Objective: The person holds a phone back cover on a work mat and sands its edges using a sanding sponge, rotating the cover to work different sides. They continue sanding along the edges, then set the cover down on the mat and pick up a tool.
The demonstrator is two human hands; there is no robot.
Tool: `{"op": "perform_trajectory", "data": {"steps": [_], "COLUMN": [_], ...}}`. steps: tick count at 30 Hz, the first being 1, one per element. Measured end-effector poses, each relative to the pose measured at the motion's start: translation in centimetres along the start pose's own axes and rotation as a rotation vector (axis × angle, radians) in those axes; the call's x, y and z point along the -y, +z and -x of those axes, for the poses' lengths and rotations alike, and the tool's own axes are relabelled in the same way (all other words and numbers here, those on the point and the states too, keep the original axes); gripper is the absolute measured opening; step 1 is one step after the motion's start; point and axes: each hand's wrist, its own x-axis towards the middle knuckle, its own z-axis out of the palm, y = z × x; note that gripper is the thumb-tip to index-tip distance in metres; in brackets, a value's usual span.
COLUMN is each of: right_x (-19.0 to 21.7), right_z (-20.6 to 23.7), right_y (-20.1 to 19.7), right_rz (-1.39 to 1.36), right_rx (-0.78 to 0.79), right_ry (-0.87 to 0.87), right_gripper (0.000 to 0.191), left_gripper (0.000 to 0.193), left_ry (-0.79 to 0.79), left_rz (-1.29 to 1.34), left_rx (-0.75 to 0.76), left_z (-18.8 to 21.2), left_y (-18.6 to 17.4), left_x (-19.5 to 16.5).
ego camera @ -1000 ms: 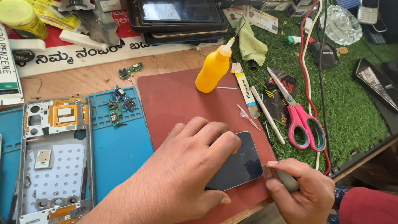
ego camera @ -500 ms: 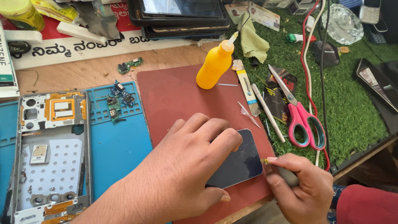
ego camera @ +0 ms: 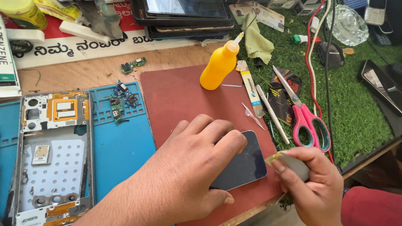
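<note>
While left hand point(ego camera: 184, 175) presses glossy dark phone point(ego camera: 240, 165), right hand point(ego camera: 312, 188) pinches thin grey card point(ego camera: 293, 164), red mat point(ego camera: 184, 96).

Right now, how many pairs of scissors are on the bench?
1: the pink-handled scissors lie on the green turf mat, right of the red mat and beyond the right hand. Clutter at the back could hide others.

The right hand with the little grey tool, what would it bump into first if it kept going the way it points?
Probably the dark phone screen: the right hand aims its grey tool left at the screen's near edge, which the left hand presses down.
</note>
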Motion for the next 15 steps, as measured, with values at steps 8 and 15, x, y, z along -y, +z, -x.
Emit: {"op": "perform_trajectory", "data": {"steps": [8,15], "right_x": [2.9,1.9], "right_z": [-1.5,-0.6], "right_y": [-0.2,-0.7], "right_rz": [-0.566,-0.467], "right_rx": [0.002,-0.014], "right_ry": [0.112,0.058], "right_gripper": [0.016,0.022], "left_gripper": [0.076,0.081], "left_ry": [-0.008,-0.018], "left_rz": [0.025,0.013], "left_rx": [0.002,-0.025], "left_z": [0.1,0.3], "left_y": [-0.2,-0.3], "left_x": [-0.3,-0.7]}}
